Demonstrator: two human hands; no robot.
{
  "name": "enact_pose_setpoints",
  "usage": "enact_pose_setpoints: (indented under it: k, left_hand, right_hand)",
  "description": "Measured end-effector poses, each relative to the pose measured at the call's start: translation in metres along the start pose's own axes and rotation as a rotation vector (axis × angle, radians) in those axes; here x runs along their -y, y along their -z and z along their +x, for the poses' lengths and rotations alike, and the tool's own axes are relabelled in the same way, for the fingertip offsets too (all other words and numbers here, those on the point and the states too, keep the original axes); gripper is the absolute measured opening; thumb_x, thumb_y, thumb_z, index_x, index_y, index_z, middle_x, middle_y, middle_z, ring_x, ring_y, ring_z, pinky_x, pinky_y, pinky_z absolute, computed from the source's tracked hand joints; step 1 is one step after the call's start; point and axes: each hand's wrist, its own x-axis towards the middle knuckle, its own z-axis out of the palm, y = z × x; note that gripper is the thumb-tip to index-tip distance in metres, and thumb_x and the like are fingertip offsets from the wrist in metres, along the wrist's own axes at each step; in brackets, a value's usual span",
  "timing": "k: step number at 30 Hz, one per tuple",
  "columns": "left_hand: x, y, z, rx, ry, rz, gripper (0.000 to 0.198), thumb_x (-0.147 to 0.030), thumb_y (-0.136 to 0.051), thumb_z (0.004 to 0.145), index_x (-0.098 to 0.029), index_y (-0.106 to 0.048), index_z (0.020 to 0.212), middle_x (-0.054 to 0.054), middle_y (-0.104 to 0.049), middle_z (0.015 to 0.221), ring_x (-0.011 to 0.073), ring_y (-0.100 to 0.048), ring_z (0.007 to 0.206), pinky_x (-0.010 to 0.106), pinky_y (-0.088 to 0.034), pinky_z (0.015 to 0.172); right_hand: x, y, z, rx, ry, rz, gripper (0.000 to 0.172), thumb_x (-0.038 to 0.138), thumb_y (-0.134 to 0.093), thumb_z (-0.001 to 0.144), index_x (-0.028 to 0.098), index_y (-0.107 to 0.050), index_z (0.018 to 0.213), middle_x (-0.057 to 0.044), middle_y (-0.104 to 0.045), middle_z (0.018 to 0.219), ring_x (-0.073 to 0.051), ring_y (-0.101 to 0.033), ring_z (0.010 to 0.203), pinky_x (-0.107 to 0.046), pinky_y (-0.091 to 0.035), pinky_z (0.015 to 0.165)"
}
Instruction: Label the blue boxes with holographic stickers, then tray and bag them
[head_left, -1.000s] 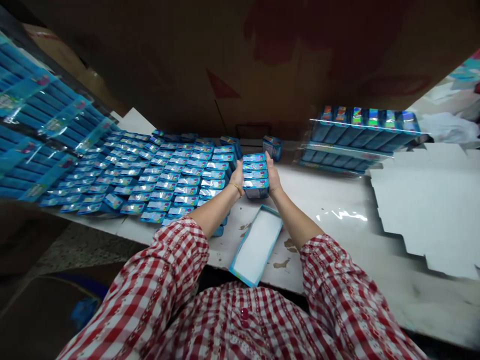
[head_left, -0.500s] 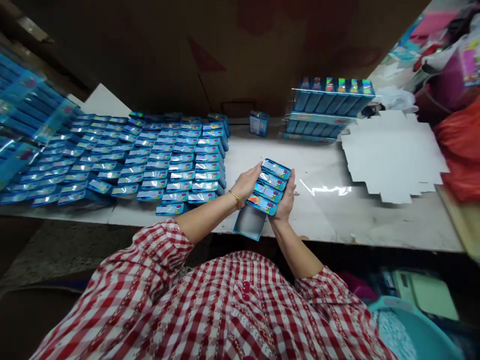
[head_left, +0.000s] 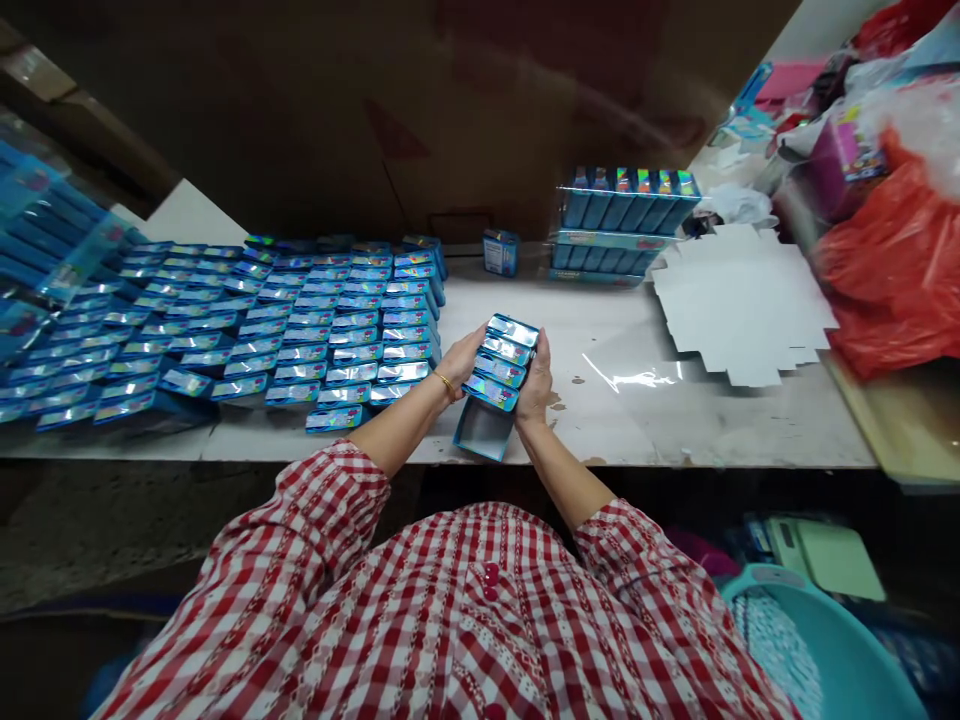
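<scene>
Several small blue boxes with shiny labelled ends are pressed together in a row between my two hands. My left hand closes on the row's left side, a gold bracelet at its wrist. On the right side, my right hand is wrapped round the same boxes. Under and just in front of them lies an open blue tray box with a pale inside, at the table's front edge. Whether the held boxes sit partly in the tray, I cannot tell.
Rows of blue boxes cover the table's left. A single blue box stands behind my hands. Wrapped packs are stacked back right, beside flat white card. A large cardboard box closes off the back. A turquoise basin sits below right.
The view has shifted, so the table's things appear further left. Both hands still hold the boxes, which now sit a little lower against the open tray box.
</scene>
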Motion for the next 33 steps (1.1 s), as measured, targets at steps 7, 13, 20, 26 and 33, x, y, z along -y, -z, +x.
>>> enact_pose_setpoints:
  k: [7,13,20,26,33]
  left_hand:
    - [0.011,-0.002,0.001,0.034,-0.115,0.151,0.035,-0.038,-0.055,0.083,-0.023,-0.063,0.114,0.002,-0.061,0.125,0.0190,-0.055,0.118,0.032,-0.042,0.102]
    - [0.025,0.012,0.006,0.000,-0.234,0.348,0.037,-0.034,-0.050,0.086,-0.018,-0.061,0.118,0.004,-0.055,0.132,0.0184,-0.048,0.125,0.030,-0.032,0.109]
    - [0.046,0.030,-0.006,-0.152,-0.339,0.358,0.056,-0.053,-0.031,0.091,-0.019,-0.044,0.134,0.010,-0.043,0.143,0.0191,-0.038,0.133,0.036,-0.029,0.110]
    - [0.084,0.058,-0.038,0.128,-0.368,0.756,0.074,-0.048,-0.047,0.084,-0.012,-0.023,0.144,0.016,-0.032,0.148,0.0238,-0.032,0.136,0.039,-0.025,0.113]
    - [0.109,0.064,-0.056,0.017,-0.517,1.036,0.059,-0.029,-0.045,0.085,-0.014,-0.031,0.140,0.015,-0.047,0.138,0.0238,-0.042,0.130,0.042,-0.033,0.108]
  right_hand:
    - [-0.005,0.003,-0.019,-0.198,-0.020,-0.147,0.063,0.051,-0.011,0.091,0.025,-0.005,0.149,-0.006,-0.023,0.150,-0.020,-0.018,0.141,-0.049,-0.019,0.113]
    - [0.005,0.021,-0.014,-0.112,0.040,-0.440,0.064,0.053,-0.028,0.089,0.024,-0.024,0.146,-0.011,-0.035,0.141,-0.024,-0.030,0.134,-0.047,-0.024,0.112]
    - [0.044,0.040,0.009,0.444,0.362,-0.946,0.077,0.068,-0.048,0.076,0.026,-0.038,0.139,-0.008,-0.028,0.149,-0.037,-0.004,0.141,-0.061,-0.006,0.111]
    - [0.031,0.057,0.019,0.674,0.409,-1.034,0.083,0.073,-0.048,0.073,0.027,-0.035,0.141,-0.008,-0.027,0.151,-0.037,-0.017,0.138,-0.061,-0.010,0.110]
    - [0.019,0.064,0.058,0.833,0.509,-0.825,0.055,0.061,-0.043,0.084,0.035,-0.048,0.132,0.001,-0.039,0.145,-0.025,-0.024,0.138,-0.051,-0.010,0.114]
